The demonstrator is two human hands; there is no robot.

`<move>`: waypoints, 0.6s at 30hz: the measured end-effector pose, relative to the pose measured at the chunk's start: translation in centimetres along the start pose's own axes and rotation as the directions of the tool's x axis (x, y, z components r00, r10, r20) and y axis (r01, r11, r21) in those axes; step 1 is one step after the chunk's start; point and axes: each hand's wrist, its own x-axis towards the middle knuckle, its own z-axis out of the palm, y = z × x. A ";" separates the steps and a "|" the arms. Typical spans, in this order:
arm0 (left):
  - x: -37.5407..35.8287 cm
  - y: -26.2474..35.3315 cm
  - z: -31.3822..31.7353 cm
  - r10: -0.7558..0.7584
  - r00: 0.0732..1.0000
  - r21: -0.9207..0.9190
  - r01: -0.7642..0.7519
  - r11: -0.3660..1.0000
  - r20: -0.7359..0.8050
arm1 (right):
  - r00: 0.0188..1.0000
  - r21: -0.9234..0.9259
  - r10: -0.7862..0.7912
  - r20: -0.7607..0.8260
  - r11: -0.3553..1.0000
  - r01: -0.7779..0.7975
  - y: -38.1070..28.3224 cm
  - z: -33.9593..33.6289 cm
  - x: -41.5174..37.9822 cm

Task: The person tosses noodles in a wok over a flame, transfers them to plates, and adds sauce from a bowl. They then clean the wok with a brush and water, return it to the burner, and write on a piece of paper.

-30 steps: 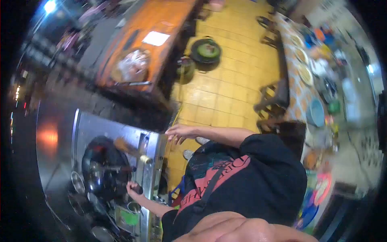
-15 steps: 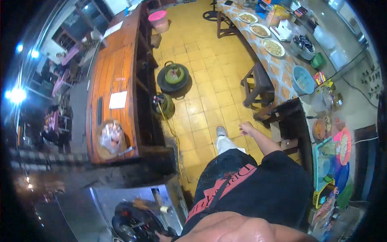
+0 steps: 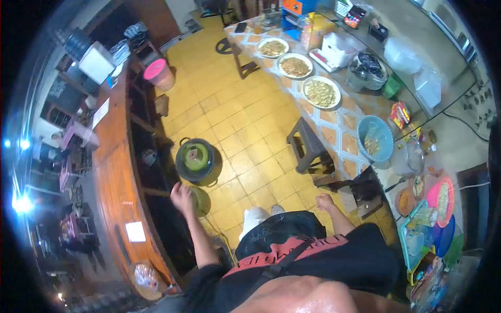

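Note:
My left hand (image 3: 181,198) hangs in front of me over the floor with its fingers loosely bent and apart, nothing visible in it. Just beyond it, a green gas cylinder (image 3: 194,158) stands inside a black two-handled basin; a second green gas cylinder (image 3: 200,202) is partly hidden by my hand and forearm. My right hand (image 3: 325,202) is low at my right side, fingers curled in, with nothing visible in it. Nearest to it is a dark plastic stool (image 3: 309,143). Neither hand appears to touch anything.
Along the right, a table holds several plates of food (image 3: 322,93) and a blue basin (image 3: 376,138). A wooden counter (image 3: 112,172) runs along the left, with a pink-lidded bucket (image 3: 159,74) at its far end. Yellow tiled floor (image 3: 245,151) lies between them.
My left hand has come away from the dark things on the metal stove at lower left and swung forward. My view has turned and moved closer to the table; my right hand has curled.

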 end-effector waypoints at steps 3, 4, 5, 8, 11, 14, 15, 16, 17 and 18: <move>7.5 3.8 21.2 -0.174 0.922 -0.155 0.239 0.959 0.345 | 0.989 0.273 0.014 -0.149 0.962 0.028 -2.2 -1.4 -1.3; 10.0 3.0 26.9 -0.179 0.854 -0.171 0.295 0.940 0.489 | 0.988 0.359 -0.029 -0.150 0.930 0.082 -0.7 -1.9 -0.4; 11.9 2.5 32.6 -0.243 0.782 -0.166 0.402 0.900 0.574 | 0.985 0.440 -0.071 -0.160 0.888 0.135 2.2 -2.4 0.4; 16.8 2.1 46.9 -0.348 0.571 -0.129 0.633 0.763 0.744 | 0.948 0.777 0.148 -0.280 0.615 0.134 9.5 -1.4 -1.4; 24.1 -2.2 58.5 -0.359 0.517 -0.117 0.679 0.725 0.777 | 0.788 0.819 0.516 -0.335 0.574 -0.027 14.1 2.9 -5.7; 29.8 -2.1 65.9 -0.426 0.540 -0.085 0.685 0.723 0.726 | 0.794 0.631 0.499 -0.347 0.751 -0.197 9.6 9.0 -8.2; 31.5 -1.6 67.9 -0.476 0.582 -0.048 0.665 0.746 0.659 | 0.813 0.556 0.457 -0.360 0.805 -0.206 7.7 10.6 -7.9; 33.3 -3.5 70.1 -0.404 0.636 -0.070 0.586 0.807 0.658 | 0.833 0.481 0.413 -0.369 0.851 -0.209 5.8 12.1 -7.5; 34.3 -4.1 71.9 -0.423 0.625 -0.057 0.600 0.798 0.656 | 0.848 0.418 0.372 -0.377 0.886 -0.202 4.0 13.0 -7.3; 35.1 -4.6 73.3 -0.426 0.658 -0.067 0.586 0.808 0.621 | 0.857 0.384 0.360 -0.368 0.899 -0.213 2.3 14.0 -7.3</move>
